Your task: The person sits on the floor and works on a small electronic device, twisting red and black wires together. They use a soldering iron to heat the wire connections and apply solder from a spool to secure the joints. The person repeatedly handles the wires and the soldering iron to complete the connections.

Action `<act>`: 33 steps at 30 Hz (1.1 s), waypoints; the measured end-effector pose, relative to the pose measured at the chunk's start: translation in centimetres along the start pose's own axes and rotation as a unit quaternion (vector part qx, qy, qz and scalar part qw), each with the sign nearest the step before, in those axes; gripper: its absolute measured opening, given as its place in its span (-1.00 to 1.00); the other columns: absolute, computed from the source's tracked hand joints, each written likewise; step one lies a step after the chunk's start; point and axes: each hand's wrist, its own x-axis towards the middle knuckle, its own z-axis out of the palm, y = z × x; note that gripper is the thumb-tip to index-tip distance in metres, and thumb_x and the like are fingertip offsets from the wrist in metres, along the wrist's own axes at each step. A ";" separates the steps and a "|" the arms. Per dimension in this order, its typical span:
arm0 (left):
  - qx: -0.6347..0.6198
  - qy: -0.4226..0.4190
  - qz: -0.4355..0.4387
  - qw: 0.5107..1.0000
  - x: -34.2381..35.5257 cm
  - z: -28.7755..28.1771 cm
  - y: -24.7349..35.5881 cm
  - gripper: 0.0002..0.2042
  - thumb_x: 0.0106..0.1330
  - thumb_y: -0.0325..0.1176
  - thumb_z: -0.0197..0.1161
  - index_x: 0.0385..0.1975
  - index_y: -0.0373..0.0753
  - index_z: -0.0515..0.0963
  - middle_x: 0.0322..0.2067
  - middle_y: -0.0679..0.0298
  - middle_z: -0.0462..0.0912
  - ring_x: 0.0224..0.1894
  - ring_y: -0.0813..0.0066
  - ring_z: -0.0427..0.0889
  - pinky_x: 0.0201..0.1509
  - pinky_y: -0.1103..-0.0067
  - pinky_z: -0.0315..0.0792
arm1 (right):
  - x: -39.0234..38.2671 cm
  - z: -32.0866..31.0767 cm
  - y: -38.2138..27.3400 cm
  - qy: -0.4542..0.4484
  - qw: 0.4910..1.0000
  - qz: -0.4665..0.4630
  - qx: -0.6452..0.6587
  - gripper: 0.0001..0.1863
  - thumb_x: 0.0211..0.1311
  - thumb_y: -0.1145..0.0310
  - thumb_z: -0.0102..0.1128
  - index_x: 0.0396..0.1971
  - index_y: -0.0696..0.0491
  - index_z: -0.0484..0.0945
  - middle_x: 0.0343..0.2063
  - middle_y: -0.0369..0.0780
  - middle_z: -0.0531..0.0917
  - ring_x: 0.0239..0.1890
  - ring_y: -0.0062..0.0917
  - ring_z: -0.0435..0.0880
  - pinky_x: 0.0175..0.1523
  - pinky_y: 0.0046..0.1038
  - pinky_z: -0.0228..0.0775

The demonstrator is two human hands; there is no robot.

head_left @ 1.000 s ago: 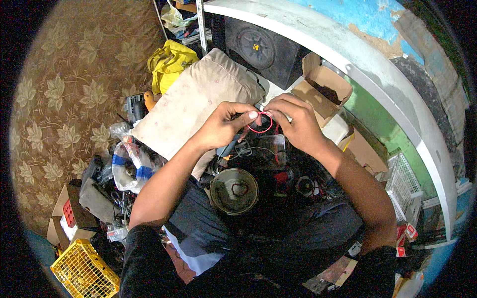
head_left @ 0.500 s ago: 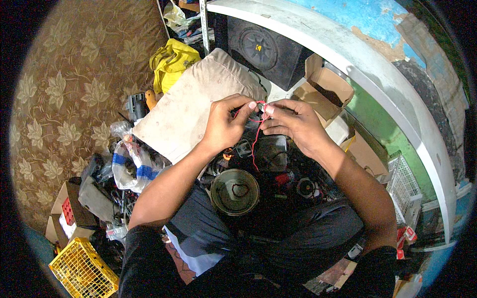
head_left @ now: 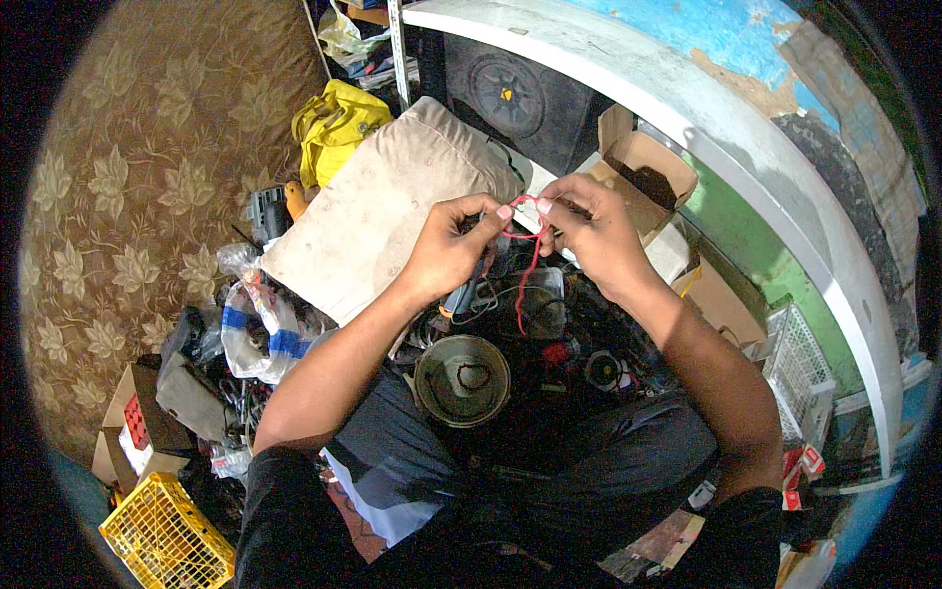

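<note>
A thin red wire [head_left: 531, 279] is pinched between my two hands, looped near the fingertips, with a loose end hanging down. My left hand [head_left: 458, 239] grips it between thumb and forefinger. On the other side of the loop, my right hand [head_left: 594, 231] pinches the wire with thumb and finger. Below my left hand lies a tool with a dark handle and an orange end [head_left: 457, 299], partly hidden. A round metal tin [head_left: 461, 416] with a dark curved piece inside stands in front of my lap.
A beige cushion [head_left: 363, 211] lies beyond my left arm, near a yellow cloth bag [head_left: 339, 126]. A black speaker box [head_left: 506, 90] and an open cardboard box [head_left: 643, 177] stand at the back. Left are plastic bags [head_left: 257, 332] and a yellow crate [head_left: 167, 535]; a white basket [head_left: 797, 368] stands right.
My right hand has moved slightly right and up, apart from the left. The red wire now forms a wider loop between them, and its hanging end has shifted right.
</note>
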 end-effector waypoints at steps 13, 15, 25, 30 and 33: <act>-0.067 0.027 0.002 0.997 0.8 0.6 -1.3 -0.73 0.50 -0.19 0.08 -0.34 -0.25 0.55 -0.52 0.37 0.57 -0.54 0.67 0.48 -0.50 0.66 0.34 | -0.5 0.3 -0.4 -0.097 0.978 0.017 0.184 -0.86 0.34 0.54 0.14 -0.16 0.14 0.44 -0.18 -0.09 0.66 -0.13 -0.36 0.71 -0.05 -0.35 0.66; -0.077 0.035 0.027 0.996 1.0 0.8 -2.2 -0.73 0.51 -0.19 0.08 -0.33 -0.25 0.55 -0.50 0.36 0.58 -0.53 0.66 0.49 -0.49 0.66 0.36 | -0.9 1.2 -0.3 -0.085 0.978 0.025 0.187 -0.86 0.34 0.54 0.13 -0.15 0.14 0.43 -0.21 -0.06 0.67 -0.16 -0.33 0.72 -0.03 -0.32 0.66; -0.216 0.053 -0.028 0.975 0.4 1.1 0.3 -0.70 0.49 -0.20 0.11 -0.39 -0.30 0.55 -0.53 0.34 0.57 -0.58 0.66 0.46 -0.52 0.65 0.38 | -0.3 1.1 -0.2 -0.112 0.969 0.029 0.219 -0.79 0.35 0.43 0.15 -0.05 0.09 0.54 -0.29 -0.22 0.70 -0.33 -0.61 0.61 -0.24 -0.59 0.41; -0.147 0.043 -0.030 0.988 0.3 0.8 -0.6 -0.71 0.48 -0.21 0.12 -0.38 -0.32 0.56 -0.52 0.34 0.58 -0.59 0.67 0.45 -0.54 0.65 0.36 | -0.4 0.4 -1.1 -0.090 0.990 0.052 0.094 -0.77 0.36 0.40 0.16 -0.04 0.12 0.56 -0.32 -0.22 0.68 -0.27 -0.59 0.64 -0.20 -0.56 0.46; -0.125 0.008 -0.036 0.991 0.1 0.8 0.1 -0.73 0.49 -0.21 0.10 -0.33 -0.28 0.57 -0.48 0.34 0.60 -0.51 0.64 0.51 -0.45 0.64 0.39 | -0.6 0.5 -1.2 -0.045 0.999 -0.003 0.024 -0.82 0.33 0.44 0.16 -0.14 0.15 0.62 -0.36 -0.21 0.70 -0.32 -0.55 0.66 -0.24 -0.51 0.51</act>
